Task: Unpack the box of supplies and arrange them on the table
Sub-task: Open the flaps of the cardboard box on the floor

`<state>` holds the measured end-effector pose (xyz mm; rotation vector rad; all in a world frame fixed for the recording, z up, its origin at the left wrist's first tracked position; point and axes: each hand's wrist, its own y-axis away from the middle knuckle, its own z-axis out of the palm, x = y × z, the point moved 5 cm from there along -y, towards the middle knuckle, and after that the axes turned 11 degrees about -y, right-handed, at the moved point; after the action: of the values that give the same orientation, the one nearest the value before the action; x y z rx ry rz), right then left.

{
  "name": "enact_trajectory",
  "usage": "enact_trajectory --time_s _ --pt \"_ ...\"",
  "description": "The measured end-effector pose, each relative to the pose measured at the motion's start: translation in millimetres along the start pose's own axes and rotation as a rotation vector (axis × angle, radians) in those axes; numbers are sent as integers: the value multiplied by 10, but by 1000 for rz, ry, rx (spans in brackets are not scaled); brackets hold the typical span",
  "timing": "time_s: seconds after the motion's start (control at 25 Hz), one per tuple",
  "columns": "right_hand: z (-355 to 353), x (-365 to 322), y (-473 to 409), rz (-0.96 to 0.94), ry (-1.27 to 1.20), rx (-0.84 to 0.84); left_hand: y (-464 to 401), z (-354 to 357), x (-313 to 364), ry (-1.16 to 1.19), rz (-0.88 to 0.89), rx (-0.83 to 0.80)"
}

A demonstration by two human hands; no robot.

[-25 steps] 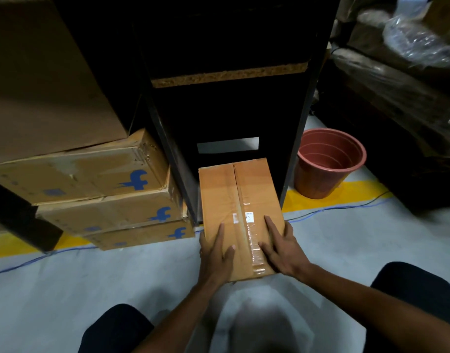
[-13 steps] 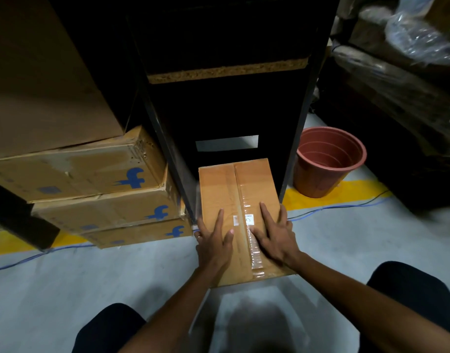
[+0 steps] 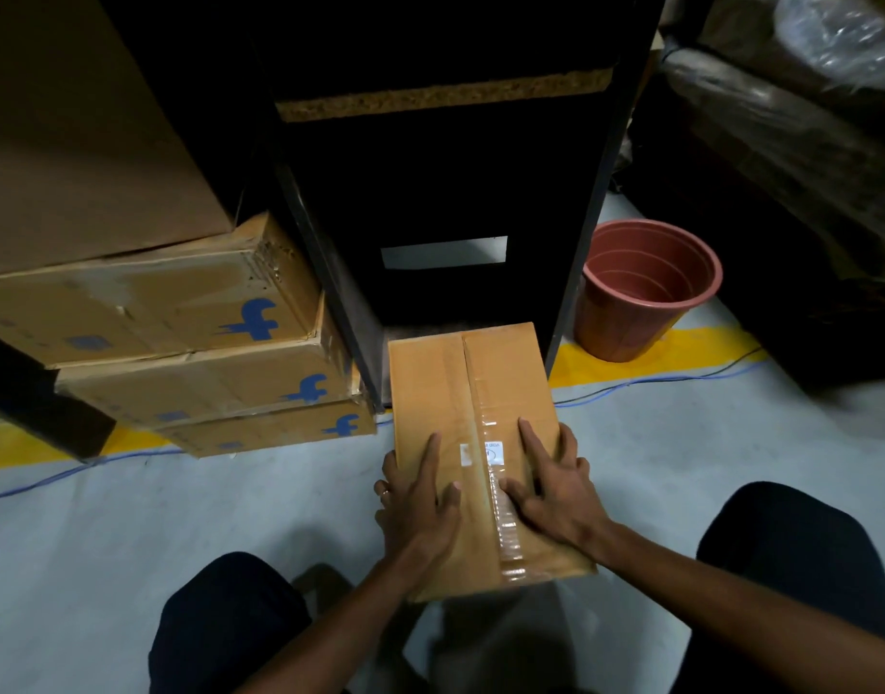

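Note:
A taped brown cardboard box (image 3: 460, 388) lies on the grey floor, its far end just under a dark shelf unit (image 3: 445, 192). Clear tape runs down its top seam, with a small white label near the middle. My left hand (image 3: 420, 503) lies flat on the box's left side, its outer fingers over the left edge. My right hand (image 3: 555, 488) lies flat on the right side, fingers spread and straight. Both hands press on the top near the box's near half. The box is closed.
Three stacked cardboard boxes with blue logos (image 3: 200, 363) sit to the left under a larger carton (image 3: 80, 132). A terracotta-coloured bucket (image 3: 641, 293) stands right of the shelf unit. A yellow floor line (image 3: 656, 353) and a blue cable (image 3: 656, 383) cross behind. My knees frame the near floor.
The box has slid toward me, out from under the shelf unit. Both hands have shifted further forward along its top.

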<state>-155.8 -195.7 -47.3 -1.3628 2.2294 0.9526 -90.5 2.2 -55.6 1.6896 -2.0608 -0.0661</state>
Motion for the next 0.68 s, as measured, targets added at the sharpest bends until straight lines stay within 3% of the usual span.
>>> enact_trajectory --time_s 0.16,0.44,0.68 --pt "47 -47 37 44 -9 4 85 -10 72 -52 0 -70" --pt "35 -185 -127 70 -2 108 -84 -129 277 -22 -91 7" --pt "109 -137 31 91 14 87 62 -49 209 21 -107 3"
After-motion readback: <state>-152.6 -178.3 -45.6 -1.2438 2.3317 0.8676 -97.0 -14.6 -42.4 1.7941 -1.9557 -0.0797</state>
